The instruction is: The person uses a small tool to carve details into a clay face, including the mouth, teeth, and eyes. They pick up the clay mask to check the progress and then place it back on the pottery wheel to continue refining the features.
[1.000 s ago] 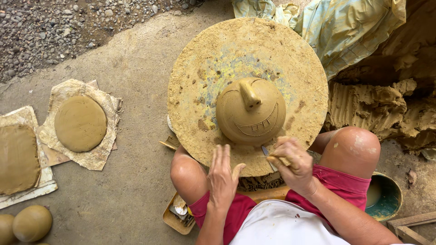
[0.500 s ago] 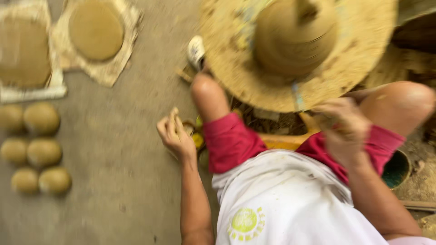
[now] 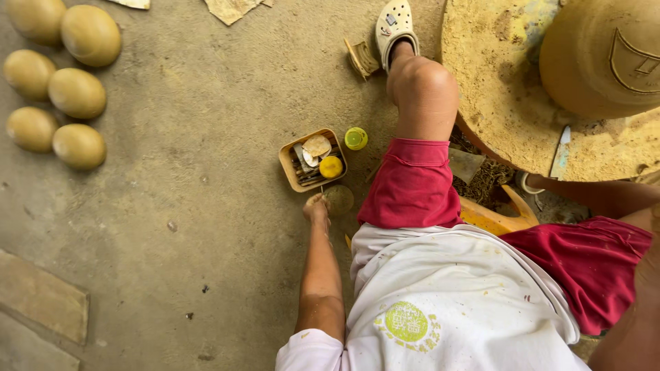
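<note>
Down at the floor beside the seated person's knee, the left hand (image 3: 317,207) was lowered with fingers bunched narrowly; whether anything was pinched could not be told. Just beside it a round dusty lump (image 3: 339,199) lay, and beyond that a small tray (image 3: 288,167) of tools. Farther off, clay balls (image 3: 63,79) were grouped. The right hand was out of view.

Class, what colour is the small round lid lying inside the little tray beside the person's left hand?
Yellow: the round lid in the tray, seen in the head view.
</note>
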